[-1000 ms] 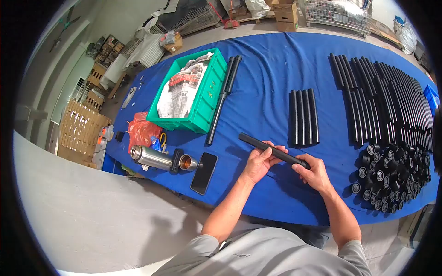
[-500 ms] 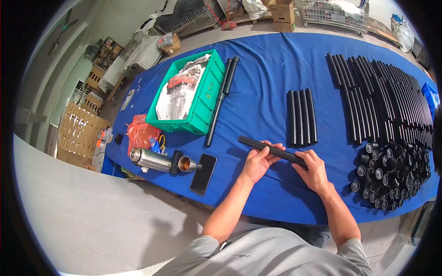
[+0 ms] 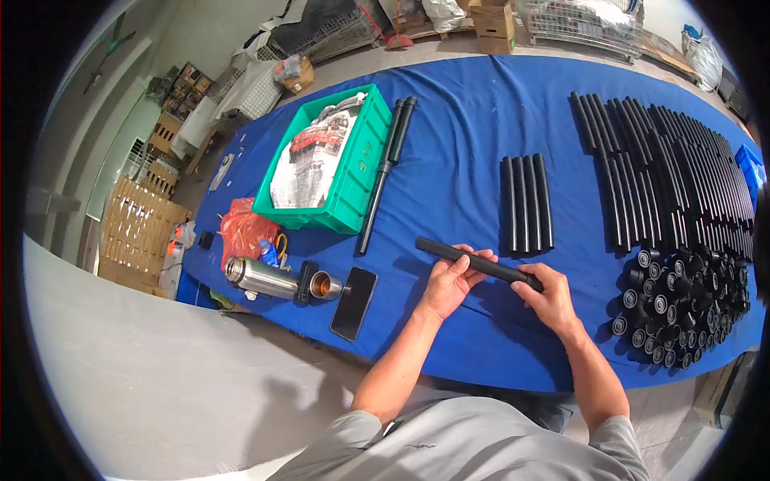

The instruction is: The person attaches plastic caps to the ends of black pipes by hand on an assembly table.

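A black tube (image 3: 501, 271) lies slantwise across my two hands above the blue cloth, its left end free and a little farther from me. My left hand (image 3: 451, 282) cradles it from below near the middle, thumb on top. Around its right end, the fingers and thumb of my right hand (image 3: 549, 298) are closed, hiding part of that end. Just beyond my hands, several similar black tubes (image 3: 527, 204) rest side by side. To the right sits a heap of round black caps (image 3: 678, 309), with rows of black tubes (image 3: 642, 176) behind it.
On the left of the blue-covered table (image 3: 457, 104) stand a green crate (image 3: 365, 172) with newspaper inside, longer black tubes (image 3: 377, 200), a phone (image 3: 354, 305), a steel flask (image 3: 269, 279), an open cup (image 3: 325, 285) and a red plastic bag (image 3: 245, 232). A cardboard box (image 3: 492, 28) is behind.
My right hand has slid slightly to the right, toward the tube's end. My left hand and the tube's free left end have hardly moved.
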{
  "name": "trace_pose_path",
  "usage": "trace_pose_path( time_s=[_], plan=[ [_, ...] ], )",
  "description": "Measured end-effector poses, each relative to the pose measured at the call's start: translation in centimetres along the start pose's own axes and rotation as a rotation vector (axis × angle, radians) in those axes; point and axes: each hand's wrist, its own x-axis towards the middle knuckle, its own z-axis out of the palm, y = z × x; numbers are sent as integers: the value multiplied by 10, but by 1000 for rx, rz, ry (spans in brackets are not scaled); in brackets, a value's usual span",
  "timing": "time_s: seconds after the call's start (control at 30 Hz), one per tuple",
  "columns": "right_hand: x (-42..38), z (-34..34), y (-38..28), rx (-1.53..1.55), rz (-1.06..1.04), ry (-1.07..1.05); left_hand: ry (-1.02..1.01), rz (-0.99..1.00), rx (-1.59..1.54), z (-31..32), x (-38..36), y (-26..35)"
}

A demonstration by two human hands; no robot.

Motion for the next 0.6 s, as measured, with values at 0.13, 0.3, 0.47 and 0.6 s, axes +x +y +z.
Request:
trace_pose_path(
  time_s=[0.13,0.3,0.47,0.6],
  plan=[
    [-1,6,6,-139,-270,98,-9,8,-16,0,0,1],
    [-2,3,6,-90,-186,44,-13,13,-36,1,0,2],
    [-6,5,-3,-28,-99,26,-6,-4,-4,0,-1,1],
    [1,-2,4,469,437,-192,-11,-1,13,2,0,1]
  ],
)
